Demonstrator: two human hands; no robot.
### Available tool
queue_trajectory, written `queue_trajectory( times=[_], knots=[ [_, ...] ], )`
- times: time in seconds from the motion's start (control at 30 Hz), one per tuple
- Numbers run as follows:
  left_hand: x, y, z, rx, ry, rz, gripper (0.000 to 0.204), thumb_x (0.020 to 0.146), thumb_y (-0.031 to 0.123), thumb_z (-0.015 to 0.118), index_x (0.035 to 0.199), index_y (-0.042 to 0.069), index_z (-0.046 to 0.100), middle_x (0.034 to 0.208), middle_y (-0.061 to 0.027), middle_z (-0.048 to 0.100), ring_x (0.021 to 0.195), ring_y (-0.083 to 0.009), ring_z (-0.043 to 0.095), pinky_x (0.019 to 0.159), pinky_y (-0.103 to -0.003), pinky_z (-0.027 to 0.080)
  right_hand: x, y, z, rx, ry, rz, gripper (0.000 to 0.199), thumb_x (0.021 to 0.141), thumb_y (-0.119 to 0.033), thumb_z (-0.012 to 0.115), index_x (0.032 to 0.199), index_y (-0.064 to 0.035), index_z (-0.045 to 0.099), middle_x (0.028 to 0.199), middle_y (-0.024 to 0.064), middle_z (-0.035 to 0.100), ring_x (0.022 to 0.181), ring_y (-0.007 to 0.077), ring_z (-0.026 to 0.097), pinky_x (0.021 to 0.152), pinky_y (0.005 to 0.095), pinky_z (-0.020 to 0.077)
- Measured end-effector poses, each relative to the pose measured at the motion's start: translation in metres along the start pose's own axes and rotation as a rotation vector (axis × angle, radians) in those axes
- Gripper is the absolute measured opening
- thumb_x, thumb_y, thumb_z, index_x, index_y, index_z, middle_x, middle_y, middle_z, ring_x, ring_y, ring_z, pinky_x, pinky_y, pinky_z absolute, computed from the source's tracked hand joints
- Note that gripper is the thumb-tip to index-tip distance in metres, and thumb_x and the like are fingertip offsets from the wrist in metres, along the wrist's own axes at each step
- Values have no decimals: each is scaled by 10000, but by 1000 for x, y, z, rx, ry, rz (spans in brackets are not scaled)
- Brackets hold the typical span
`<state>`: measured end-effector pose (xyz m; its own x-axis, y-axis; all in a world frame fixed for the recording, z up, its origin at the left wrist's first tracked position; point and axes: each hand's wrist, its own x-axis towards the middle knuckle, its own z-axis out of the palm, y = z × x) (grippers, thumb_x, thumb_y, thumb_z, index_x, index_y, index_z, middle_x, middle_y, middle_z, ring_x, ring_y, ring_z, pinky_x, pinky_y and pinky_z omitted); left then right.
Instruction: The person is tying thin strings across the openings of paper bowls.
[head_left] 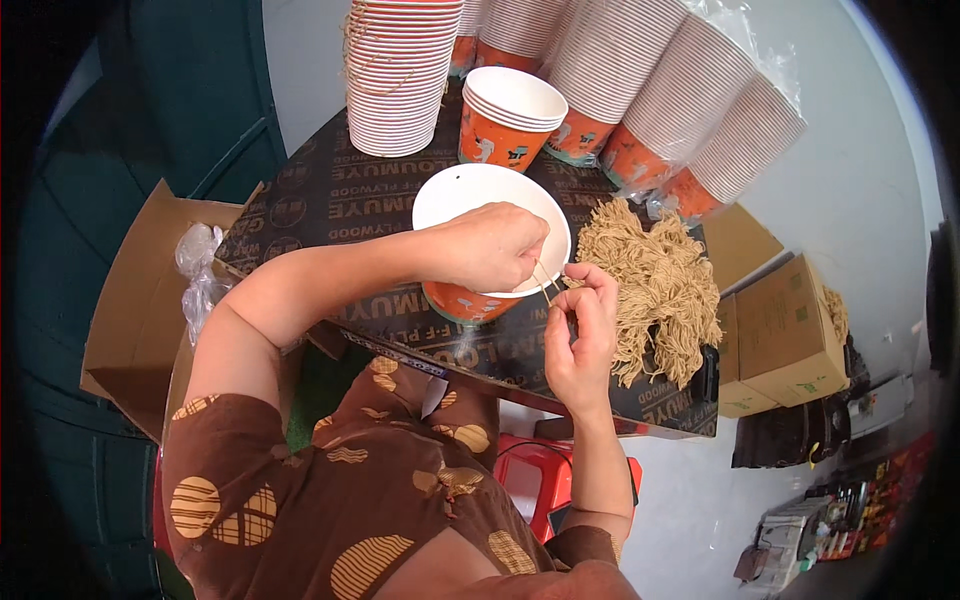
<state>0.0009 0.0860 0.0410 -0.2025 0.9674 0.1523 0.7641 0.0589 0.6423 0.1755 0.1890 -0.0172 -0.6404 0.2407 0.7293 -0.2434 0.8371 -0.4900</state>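
A paper bucket, white inside and orange outside, stands on the dark table in front of me. A small dark hole shows in its far wall. My left hand is closed over the bucket's mouth, near the right rim, gripping a tan string. Two thin strands stretch from it across the rim to my right hand. The right thumb and fingers pinch the string just outside the bucket. Beside that hand lies a large heap of tan strings.
Behind the bucket stand a small nested set of paper buckets and a tall stack with strings hanging at its side. Plastic-wrapped stacks line the back. Cardboard boxes sit to the right, and an open carton to the left.
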Motion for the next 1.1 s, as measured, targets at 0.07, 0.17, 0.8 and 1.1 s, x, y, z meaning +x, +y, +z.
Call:
queue_trajectory(
  times=[0.07,0.17,0.8,1.1],
  knots=[
    [1,-1,-1,20,14,13,122,825,72,576,854,-43,603,714,-196,659,714,-328,685,648,-417,511,-1,1,0,44,-18,82,110,824,87,581,910,29,546,1134,230,525,1046,343,556,855,381,474],
    [0,-3,-4,89,28,69,128,851,69,570,890,-41,621,723,-185,670,732,-323,695,668,-417,520,-4,5,1,73,-34,115,115,836,68,607,933,23,563,1149,218,525,1067,343,552,876,382,471],
    [-149,-16,119,-1822,-124,118,756,969,612,418,1290,-64,523,1385,-220,500,1189,-346,576,1090,-489,373,-147,-41,-4,51,-148,317,108,872,48,604,969,24,643,812,127,655,676,262,641,628,329,510],
    [-173,-50,164,-2256,28,-30,760,886,744,394,889,19,619,879,-182,618,734,-299,586,1126,-736,148,-189,-40,20,-7,-185,102,254,803,51,649,1056,29,651,736,121,635,558,292,598,547,379,482]
  ],
)
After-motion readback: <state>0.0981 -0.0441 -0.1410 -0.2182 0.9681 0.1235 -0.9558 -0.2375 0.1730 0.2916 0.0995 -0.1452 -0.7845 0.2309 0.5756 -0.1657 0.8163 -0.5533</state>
